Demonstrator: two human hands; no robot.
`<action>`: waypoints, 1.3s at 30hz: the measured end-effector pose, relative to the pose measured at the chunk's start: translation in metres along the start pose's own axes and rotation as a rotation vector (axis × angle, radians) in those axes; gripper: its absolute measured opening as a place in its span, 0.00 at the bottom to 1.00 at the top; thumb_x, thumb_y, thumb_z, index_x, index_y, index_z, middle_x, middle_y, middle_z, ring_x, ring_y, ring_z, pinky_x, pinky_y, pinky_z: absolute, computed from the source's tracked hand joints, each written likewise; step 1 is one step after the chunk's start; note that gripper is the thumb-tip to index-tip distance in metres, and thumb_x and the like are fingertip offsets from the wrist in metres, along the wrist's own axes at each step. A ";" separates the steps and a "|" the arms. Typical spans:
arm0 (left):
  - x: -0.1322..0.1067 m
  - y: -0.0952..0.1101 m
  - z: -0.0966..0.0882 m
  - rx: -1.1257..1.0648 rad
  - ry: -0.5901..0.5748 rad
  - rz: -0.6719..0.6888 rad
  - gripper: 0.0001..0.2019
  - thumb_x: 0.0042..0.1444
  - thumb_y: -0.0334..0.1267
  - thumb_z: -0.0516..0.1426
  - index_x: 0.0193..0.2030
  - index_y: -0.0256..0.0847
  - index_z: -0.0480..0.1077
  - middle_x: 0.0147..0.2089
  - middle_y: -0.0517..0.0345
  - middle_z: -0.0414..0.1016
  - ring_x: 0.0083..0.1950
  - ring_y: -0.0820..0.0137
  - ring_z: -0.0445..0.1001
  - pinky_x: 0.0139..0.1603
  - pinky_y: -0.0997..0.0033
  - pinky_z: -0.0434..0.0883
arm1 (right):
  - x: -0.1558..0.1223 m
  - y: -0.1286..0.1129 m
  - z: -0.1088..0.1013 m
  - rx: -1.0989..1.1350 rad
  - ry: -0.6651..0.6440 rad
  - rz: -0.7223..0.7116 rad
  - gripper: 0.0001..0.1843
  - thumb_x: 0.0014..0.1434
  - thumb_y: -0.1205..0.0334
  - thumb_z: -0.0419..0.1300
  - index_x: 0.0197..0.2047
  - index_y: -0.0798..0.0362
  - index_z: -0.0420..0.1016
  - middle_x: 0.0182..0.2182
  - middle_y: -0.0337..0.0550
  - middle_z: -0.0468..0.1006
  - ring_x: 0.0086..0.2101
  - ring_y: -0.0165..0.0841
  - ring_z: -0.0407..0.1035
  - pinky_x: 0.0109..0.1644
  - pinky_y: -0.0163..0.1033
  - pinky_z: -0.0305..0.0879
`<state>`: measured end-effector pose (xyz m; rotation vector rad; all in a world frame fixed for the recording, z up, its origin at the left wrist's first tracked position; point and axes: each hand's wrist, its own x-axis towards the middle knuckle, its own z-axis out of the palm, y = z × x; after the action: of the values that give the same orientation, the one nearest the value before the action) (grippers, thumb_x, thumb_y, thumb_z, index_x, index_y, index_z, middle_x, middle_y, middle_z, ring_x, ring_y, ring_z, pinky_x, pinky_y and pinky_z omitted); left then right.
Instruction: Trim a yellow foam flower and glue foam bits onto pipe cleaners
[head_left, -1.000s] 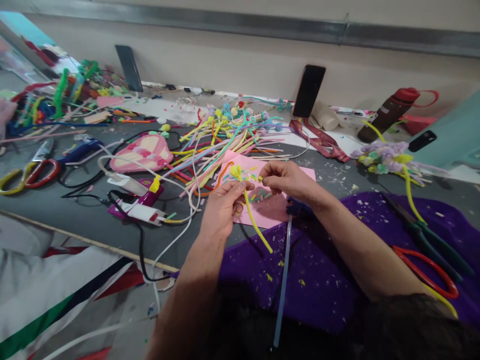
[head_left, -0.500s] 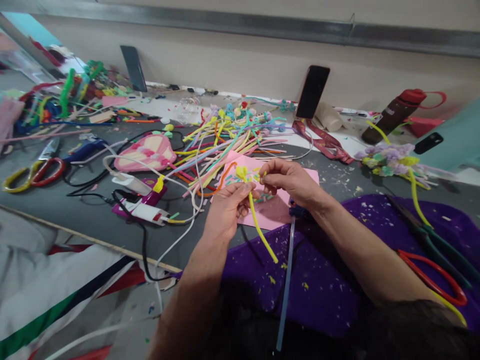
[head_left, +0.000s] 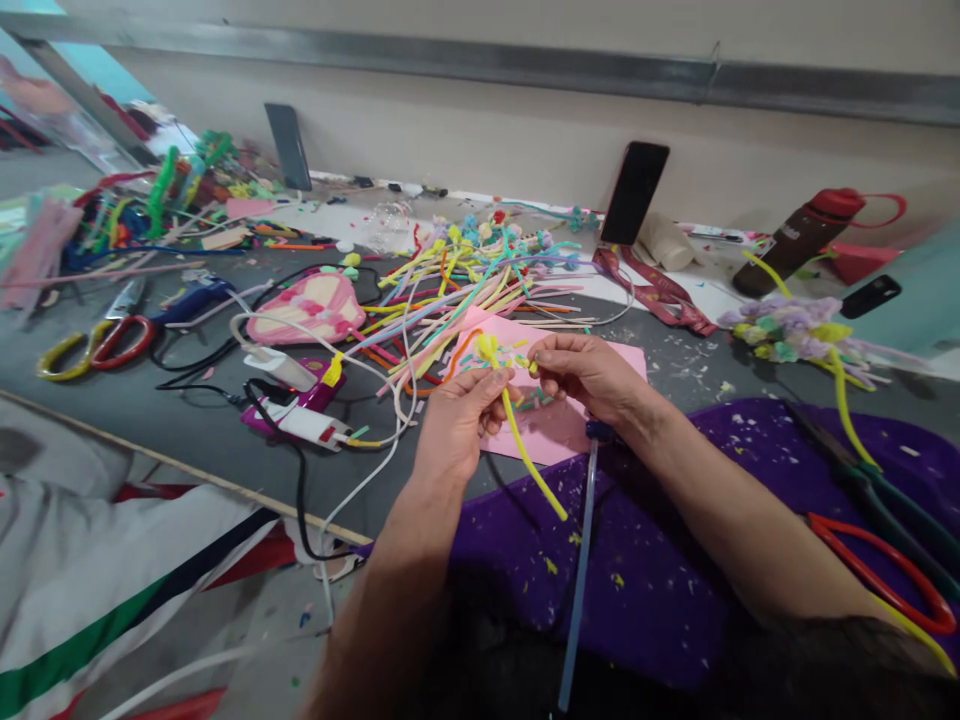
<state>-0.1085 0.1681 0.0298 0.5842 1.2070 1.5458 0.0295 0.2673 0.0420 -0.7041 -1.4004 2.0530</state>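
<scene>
My left hand [head_left: 461, 420] is closed in a pinch on a yellow pipe-cleaner flower. The yellow flower head [head_left: 487, 347] stands above the fingertips, and its yellow stem [head_left: 538, 472] slants down to the right. Just right of the flower, my right hand [head_left: 589, 375] pinches a small yellow piece [head_left: 533, 367], partly hidden by the fingers. Under both hands lies a pink sheet [head_left: 547, 440] scattered with small coloured clippings. Below my right wrist, a translucent stick [head_left: 581, 580] runs from a mostly hidden dark blue tool towards me.
Loose pipe cleaners [head_left: 450, 300] are heaped behind the sheet. To the left lie scissors [head_left: 124, 340], a purple power bank [head_left: 330, 385] and cables. Pliers [head_left: 862, 480] rest on purple cloth [head_left: 675, 520] at right, near a flower bunch [head_left: 787, 325] and bottle [head_left: 802, 240]. A phone [head_left: 634, 195] leans on the wall.
The whole view has shifted slightly, so things sit a little further right. Both hands keep their pinch, and the small yellow piece at my right fingertips shows more clearly.
</scene>
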 end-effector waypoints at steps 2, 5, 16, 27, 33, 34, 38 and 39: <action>0.000 0.000 0.000 0.003 0.009 0.009 0.11 0.42 0.42 0.66 0.29 0.36 0.77 0.24 0.59 0.75 0.18 0.83 0.63 0.15 0.83 0.55 | 0.000 0.000 0.001 -0.008 -0.026 0.010 0.07 0.48 0.61 0.66 0.28 0.56 0.75 0.21 0.34 0.74 0.17 0.21 0.65 0.20 0.27 0.60; 0.000 -0.001 -0.001 0.033 0.008 0.017 0.12 0.42 0.42 0.66 0.30 0.36 0.77 0.22 0.59 0.74 0.17 0.82 0.62 0.15 0.82 0.56 | -0.001 0.000 0.002 -0.026 -0.057 0.026 0.07 0.48 0.62 0.66 0.29 0.56 0.75 0.22 0.34 0.75 0.17 0.21 0.65 0.21 0.27 0.60; 0.000 -0.001 0.001 0.058 -0.022 0.044 0.12 0.42 0.42 0.66 0.25 0.34 0.73 0.19 0.61 0.70 0.15 0.83 0.60 0.16 0.82 0.56 | -0.005 0.005 0.011 -0.064 -0.074 -0.015 0.07 0.50 0.61 0.65 0.30 0.56 0.75 0.22 0.36 0.74 0.19 0.21 0.64 0.22 0.27 0.60; 0.001 -0.002 0.001 0.064 -0.035 0.040 0.13 0.44 0.43 0.64 0.22 0.36 0.69 0.16 0.64 0.66 0.14 0.83 0.58 0.15 0.82 0.54 | -0.001 0.008 0.009 -0.343 0.072 -0.139 0.08 0.51 0.59 0.62 0.31 0.55 0.74 0.21 0.35 0.73 0.21 0.24 0.66 0.23 0.29 0.59; 0.002 -0.002 -0.001 0.053 -0.025 0.050 0.12 0.45 0.41 0.64 0.22 0.35 0.70 0.17 0.64 0.67 0.15 0.83 0.58 0.15 0.82 0.54 | -0.001 0.005 0.005 -0.291 0.051 -0.105 0.08 0.49 0.61 0.62 0.31 0.57 0.76 0.20 0.37 0.75 0.20 0.25 0.67 0.22 0.29 0.58; 0.002 -0.002 -0.001 0.054 -0.030 0.045 0.12 0.45 0.41 0.64 0.22 0.35 0.70 0.17 0.63 0.67 0.14 0.83 0.58 0.14 0.82 0.53 | -0.001 0.005 0.006 -0.267 0.046 -0.112 0.07 0.49 0.61 0.62 0.31 0.57 0.76 0.20 0.37 0.75 0.19 0.24 0.66 0.21 0.29 0.57; 0.002 -0.001 -0.001 0.052 -0.045 0.035 0.12 0.45 0.42 0.65 0.22 0.35 0.70 0.17 0.63 0.68 0.14 0.83 0.58 0.14 0.82 0.54 | -0.001 0.005 0.006 -0.143 0.034 -0.112 0.06 0.49 0.62 0.63 0.29 0.56 0.76 0.20 0.36 0.74 0.18 0.23 0.65 0.21 0.28 0.56; 0.002 -0.001 0.000 0.050 -0.048 0.034 0.12 0.45 0.42 0.65 0.23 0.35 0.71 0.18 0.63 0.68 0.15 0.83 0.58 0.14 0.82 0.54 | -0.001 0.005 0.006 -0.117 0.036 -0.097 0.06 0.48 0.62 0.63 0.29 0.56 0.75 0.20 0.36 0.74 0.18 0.23 0.65 0.21 0.28 0.56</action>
<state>-0.1089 0.1694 0.0282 0.6740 1.2073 1.5257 0.0253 0.2614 0.0388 -0.7035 -1.5140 1.8872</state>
